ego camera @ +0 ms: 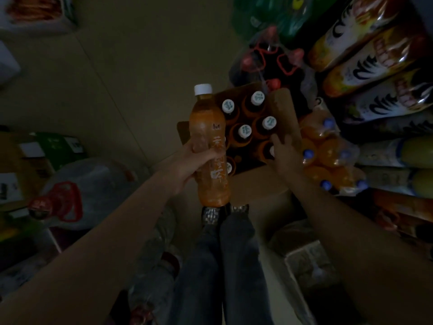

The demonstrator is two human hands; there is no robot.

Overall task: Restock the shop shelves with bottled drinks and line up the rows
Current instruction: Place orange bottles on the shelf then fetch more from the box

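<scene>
Restocking looks barely begun: the left hand (195, 158) grips one orange white-capped plastic tea bottle (209, 146) while the right hand (282, 151) reaches, fingers loosely spread, into the brown cardboard carton (284, 106) of remaining bottles.

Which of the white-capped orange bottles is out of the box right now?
The orange bottle that the left hand grips around its middle. The other bottles stand in the cardboard box, only caps showing.

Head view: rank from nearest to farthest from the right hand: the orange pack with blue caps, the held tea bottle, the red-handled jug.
1. Orange pack with blue caps: just right of the right hand.
2. Held tea bottle: to its left, gripped by the left hand.
3. Red-handled jug: far left.
</scene>
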